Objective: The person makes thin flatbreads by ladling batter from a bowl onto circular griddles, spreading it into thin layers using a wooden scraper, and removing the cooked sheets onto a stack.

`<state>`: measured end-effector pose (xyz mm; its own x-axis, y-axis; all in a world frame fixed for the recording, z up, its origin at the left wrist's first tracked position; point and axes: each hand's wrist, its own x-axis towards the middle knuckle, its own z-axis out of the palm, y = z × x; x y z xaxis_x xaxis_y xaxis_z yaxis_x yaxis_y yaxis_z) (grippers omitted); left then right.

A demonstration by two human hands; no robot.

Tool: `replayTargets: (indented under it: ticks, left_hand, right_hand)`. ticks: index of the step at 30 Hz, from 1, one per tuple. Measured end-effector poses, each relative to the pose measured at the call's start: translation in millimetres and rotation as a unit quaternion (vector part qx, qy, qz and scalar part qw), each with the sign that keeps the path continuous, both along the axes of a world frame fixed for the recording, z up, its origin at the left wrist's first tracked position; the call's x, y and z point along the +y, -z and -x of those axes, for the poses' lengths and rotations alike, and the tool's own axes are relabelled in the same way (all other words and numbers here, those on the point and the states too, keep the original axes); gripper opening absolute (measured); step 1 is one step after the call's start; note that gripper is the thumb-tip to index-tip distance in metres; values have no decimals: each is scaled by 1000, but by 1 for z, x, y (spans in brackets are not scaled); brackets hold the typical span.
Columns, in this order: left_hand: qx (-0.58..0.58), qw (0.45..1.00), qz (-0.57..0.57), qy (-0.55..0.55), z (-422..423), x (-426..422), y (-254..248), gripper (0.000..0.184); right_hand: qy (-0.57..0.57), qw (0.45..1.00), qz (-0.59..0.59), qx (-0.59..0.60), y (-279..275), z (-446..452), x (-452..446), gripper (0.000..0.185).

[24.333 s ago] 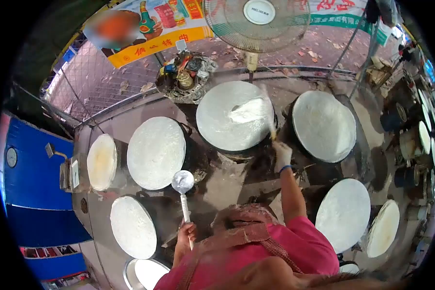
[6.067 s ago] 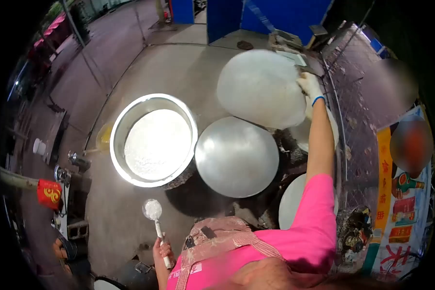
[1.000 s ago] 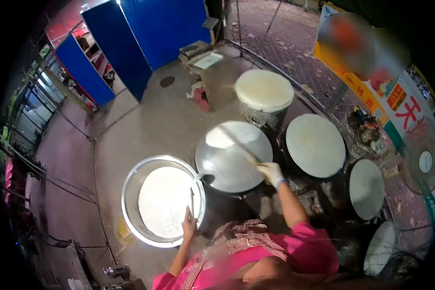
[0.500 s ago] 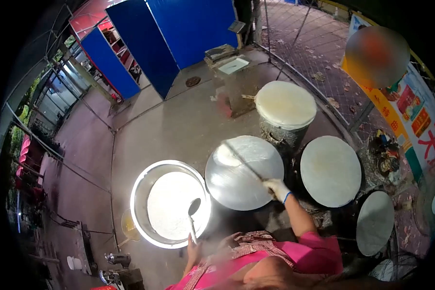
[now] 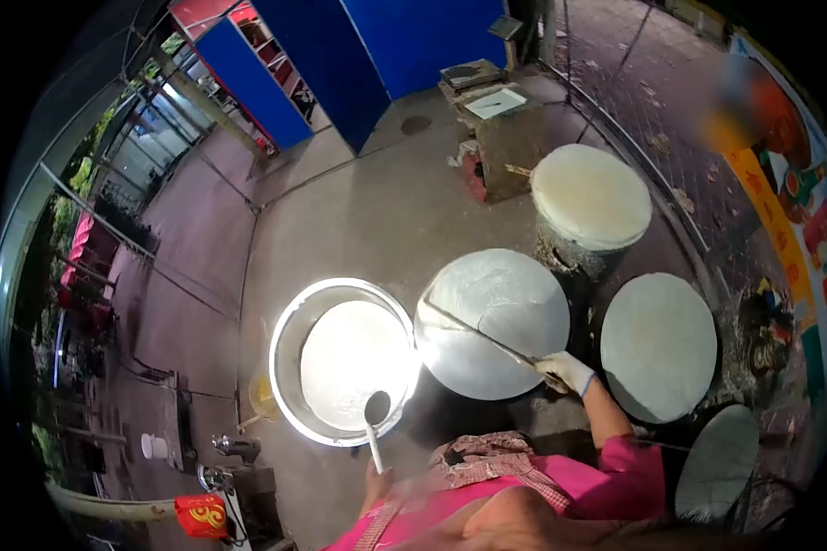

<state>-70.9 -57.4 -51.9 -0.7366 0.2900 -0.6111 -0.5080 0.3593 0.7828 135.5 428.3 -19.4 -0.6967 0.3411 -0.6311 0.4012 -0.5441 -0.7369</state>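
Note:
My left hand (image 5: 378,479) is closed around the handle of a ladle (image 5: 377,407), whose bowl is over the near right side of a large metal basin (image 5: 286,367). White batter (image 5: 347,354) fills much of the basin. My right hand (image 5: 570,372), in a white glove, grips a long thin batter spreader (image 5: 492,342). The spreader lies across a round griddle (image 5: 455,375), its far end near the left rim. A thin layer of batter (image 5: 510,285) covers the griddle's far and right parts.
Another pale-coated griddle (image 5: 660,349) stands to the right, and a tilted round plate (image 5: 719,459) is nearer me. A round white-topped drum (image 5: 592,195) is behind. Farther back is a block stand (image 5: 496,138). A red packet (image 5: 201,516) is at lower left.
My right hand has swung the spreader across the griddle, its far end moving toward the left rim. The small batter pool has become a wide thin layer. My left hand still holds the ladle.

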Motion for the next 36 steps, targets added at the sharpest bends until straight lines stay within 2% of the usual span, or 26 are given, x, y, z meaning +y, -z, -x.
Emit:
replayTargets:
  ticks: [1,2,3,4,5,7,8,11,13,14,15,17,20,22,25,26,29,30,31,32,33,34,35,36]
  left_hand:
    - [45,999,22,21,-1,-4,8,51]
    - [92,994,48,43,0,-14,22,51]
    - [136,985,79,69,0,-22,27,51]
    - [90,995,27,41,-2,-27,29,50]
    - [95,993,60,45,-6,-25,26,50]
    - [108,984,133,48,-9,-19,14,50]
    - [93,989,115,29,-6,-21,8,49]
    - [34,998,37,-33,-18,-10,4,48]
    - [44,999,16,-17,-18,-8,4,48]
    - [57,998,8,-20,-19,-12,9,47]
    - [71,997,4,-21,-21,-14,2,47]
    - [79,996,42,-7,-24,-18,-3,47]
    - [76,994,72,-12,-26,-28,3,48]
    - [70,995,53,-41,-28,-30,7,47]
    - [37,996,36,-72,-40,-5,-32,48]
    - [45,996,56,-50,-38,-10,-29,48]
    - [120,989,86,-4,-36,-28,-8,48]
    - [111,992,54,-25,-36,-32,-6,48]
    - [90,993,79,-13,-36,-29,-10,48]
    - [70,992,107,-6,-37,-25,-18,48]
    - [52,989,141,-3,-38,-29,-26,48]
    - [45,988,147,-23,-38,-31,-23,48]
    - [34,996,51,-72,-41,-33,-20,49]
    - [39,996,50,-66,-38,-36,-13,50]
  right_hand:
    - [1,1000,-14,22,-1,-3,9,15]
    - [-16,999,-6,-33,-6,-7,33,12]
    - [27,999,-32,-14,-7,4,48,14]
    - [77,996,-51,10,-11,24,59,14]
    - [127,989,-71,32,-14,40,63,16]
    - [12,998,-53,-16,-16,46,57,14]
    - [-47,997,-47,-37,-20,50,53,14]
    - [-90,994,2,-66,-22,13,26,13]
    - [-88,996,-12,-16,-9,-4,31,14]
    - [-122,991,-36,-48,-11,-4,49,15]
    - [-104,992,-65,-1,-26,5,59,15]
    - [28,996,-72,44,5,42,79,16]
    - [-81,989,-120,-33,-10,70,74,18]
    - [-127,989,-51,-47,-21,49,59,18]
    - [-200,977,62,-45,-17,0,55,22]
    - [-190,980,-13,-54,-19,-3,56,21]
    - [-134,982,-112,66,-13,28,82,23]
    - [-86,989,-120,30,-24,54,82,18]
    - [-41,991,-125,-7,-29,75,86,16]
    - [-110,986,-123,-14,32,97,112,16]
    - [-150,981,-122,-5,53,100,106,17]
    - [-189,974,-121,6,49,104,93,18]
    - [-199,970,-135,28,38,90,88,21]
    - [-281,944,-171,-32,29,68,91,26]
